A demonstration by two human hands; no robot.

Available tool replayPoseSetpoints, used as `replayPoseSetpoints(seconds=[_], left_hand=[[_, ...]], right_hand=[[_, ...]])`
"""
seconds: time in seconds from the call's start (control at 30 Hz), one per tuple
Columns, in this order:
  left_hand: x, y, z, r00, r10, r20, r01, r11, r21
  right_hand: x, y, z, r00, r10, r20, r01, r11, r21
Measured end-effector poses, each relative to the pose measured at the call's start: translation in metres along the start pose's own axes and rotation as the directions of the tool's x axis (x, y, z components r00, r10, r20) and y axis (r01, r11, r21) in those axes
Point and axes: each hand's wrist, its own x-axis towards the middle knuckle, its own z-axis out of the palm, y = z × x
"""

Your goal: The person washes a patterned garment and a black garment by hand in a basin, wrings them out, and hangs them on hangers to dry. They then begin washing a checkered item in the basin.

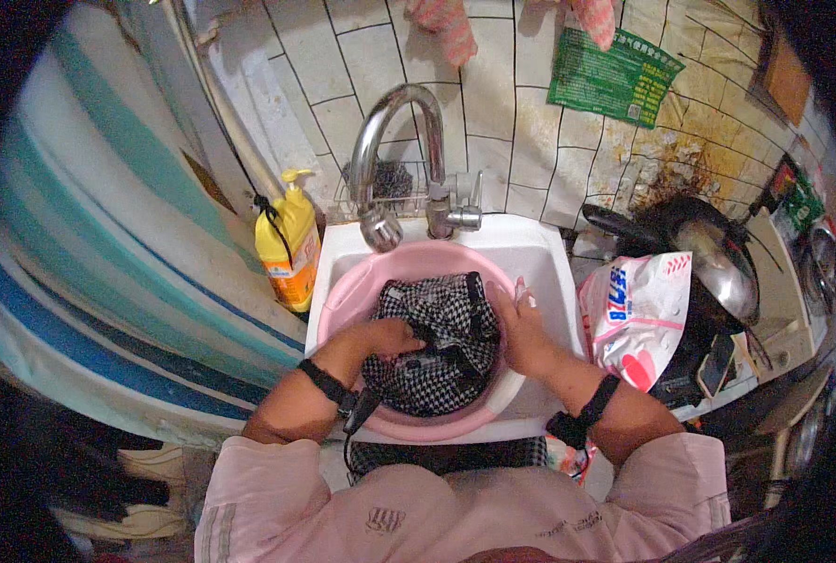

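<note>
A pink round basin (332,314) sits inside the white sink (554,281). In the basin lies a bunched black-and-white houndstooth garment (451,375) with black trim. My left hand (392,338) is closed on the garment's left side, its fingertips sunk into the folds. At the basin's right side my right hand (521,333) is closed around the rim, its thumb toward the garment; part of its grip is hidden. The chrome faucet (404,98) arches over the back of the basin, and no running water shows.
A yellow pump bottle (288,244) stands left of the sink, beside a striped blue-and-white curtain (127,253). To the right are a white-and-pink detergent bag (629,319), a black-handled pan (615,222) and a phone (716,364). Pink cloths (446,28) hang at the tiled wall.
</note>
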Motion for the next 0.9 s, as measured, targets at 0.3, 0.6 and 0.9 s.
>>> replayPoseSetpoints(seconds=[0.3,0.6,0.9], left_hand=[[0.035,-0.02,0.011,0.984,-0.103,0.146,0.136,0.96,-0.244],[0.015,0.001,-0.01,0.968,-0.211,0.135,0.234,0.952,-0.195],[0.029,0.055,-0.024,0.761,-0.264,-0.593,0.252,0.962,-0.105]], right_hand=[[0.01,0.024,0.022,0.994,-0.028,-0.103,0.024,0.999,-0.041],[0.002,-0.004,-0.01,1.0,-0.001,-0.014,0.0,0.999,-0.053],[0.079,-0.026,0.015,0.922,-0.168,0.348,0.22,0.969,-0.115]])
